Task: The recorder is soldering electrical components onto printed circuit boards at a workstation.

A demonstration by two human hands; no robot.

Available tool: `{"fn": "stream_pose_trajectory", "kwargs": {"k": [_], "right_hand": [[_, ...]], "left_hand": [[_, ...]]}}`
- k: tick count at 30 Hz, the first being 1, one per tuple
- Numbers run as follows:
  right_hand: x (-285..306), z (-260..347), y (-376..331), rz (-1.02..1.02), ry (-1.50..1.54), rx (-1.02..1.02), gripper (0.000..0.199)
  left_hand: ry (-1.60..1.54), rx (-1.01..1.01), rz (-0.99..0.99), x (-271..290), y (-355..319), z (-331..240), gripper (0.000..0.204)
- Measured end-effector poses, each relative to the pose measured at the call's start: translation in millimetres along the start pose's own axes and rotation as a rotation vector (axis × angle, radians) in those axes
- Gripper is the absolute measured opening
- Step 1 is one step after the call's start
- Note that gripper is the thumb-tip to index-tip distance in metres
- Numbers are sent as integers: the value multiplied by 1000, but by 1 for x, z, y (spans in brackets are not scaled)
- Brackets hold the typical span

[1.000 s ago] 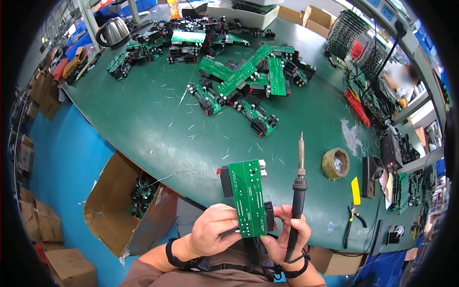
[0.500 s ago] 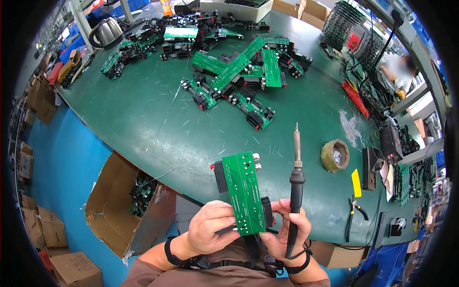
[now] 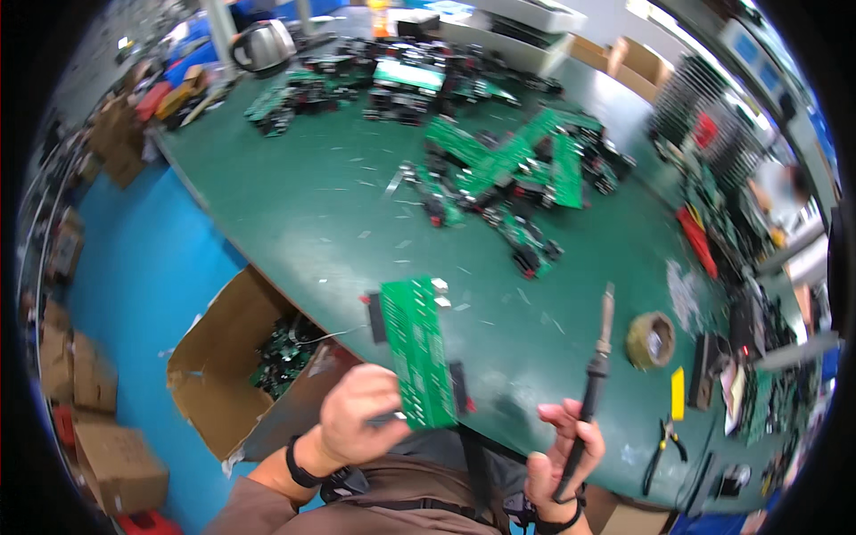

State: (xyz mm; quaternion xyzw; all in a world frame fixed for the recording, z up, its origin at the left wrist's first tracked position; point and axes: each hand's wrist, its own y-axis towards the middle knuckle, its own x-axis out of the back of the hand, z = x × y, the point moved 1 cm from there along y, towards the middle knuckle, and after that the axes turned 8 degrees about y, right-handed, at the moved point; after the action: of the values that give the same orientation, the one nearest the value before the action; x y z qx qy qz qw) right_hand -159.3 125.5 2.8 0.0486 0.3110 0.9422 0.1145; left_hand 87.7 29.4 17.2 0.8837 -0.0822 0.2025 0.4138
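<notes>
Broadly, the green workbench (image 3: 294, 214) carries a heap of circuit boards (image 3: 513, 169) toward one o'clock, kept within reach, and an open cardboard box (image 3: 236, 374) of boards sits at eight o'clock. Lower down, the left hand (image 3: 361, 415) pinches a green circuit board (image 3: 415, 352) by its lower edge, face tilted up, probably for inspection. At five o'clock the right hand (image 3: 557, 455) grips a soldering iron (image 3: 593, 383), tip pointing up and away from the board.

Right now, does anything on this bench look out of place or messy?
Small pale scraps litter the green table, and circuit boards lie in a loose, crisscrossed heap rather than stacked.
</notes>
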Motion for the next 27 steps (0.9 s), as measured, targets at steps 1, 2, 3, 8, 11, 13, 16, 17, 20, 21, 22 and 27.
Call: {"fn": "stream_pose_trajectory", "kwargs": {"k": [1, 2, 3, 8, 11, 13, 16, 17, 20, 21, 22, 27], "right_hand": [[3, -1, -3, -36, -27, -2, 66], [5, -2, -7, -71, -32, -31, 64], [4, -4, -11, -105, -34, -64, 64], [1, -16, -16, -118, 0, -154, 61], [-3, -15, -10, -145, 13, -157, 58], [-8, -3, 0, -60, 26, -148, 45], [-1, -12, -4, 77, 2, -132, 59], [1, -13, -4, 73, -24, -127, 60], [1, -8, -2, 41, -53, -141, 58], [2, -7, -2, 45, -53, -149, 57], [1, -8, -4, 35, -56, -153, 56], [1, -7, -6, 4, -73, -169, 56]], "left_hand": [[101, 26, -51, 17, -1, 8, 47], [246, 81, -122, 37, -4, 15, 46], [393, 138, -192, 58, -9, 23, 44], [690, 515, -354, 134, -35, 57, 36], [992, 562, -257, 145, -42, 73, 32], [894, 582, -282, 146, -34, 67, 28], [744, 501, -151, 126, 25, 54, 26], [689, 443, -16, 113, 48, 57, 26], [697, 187, 200, 82, 118, 72, 29], [687, 127, 263, 72, 139, 76, 31], [710, 89, 354, 61, 157, 82, 34], [839, 23, 801, -17, 191, 119, 54]]}}
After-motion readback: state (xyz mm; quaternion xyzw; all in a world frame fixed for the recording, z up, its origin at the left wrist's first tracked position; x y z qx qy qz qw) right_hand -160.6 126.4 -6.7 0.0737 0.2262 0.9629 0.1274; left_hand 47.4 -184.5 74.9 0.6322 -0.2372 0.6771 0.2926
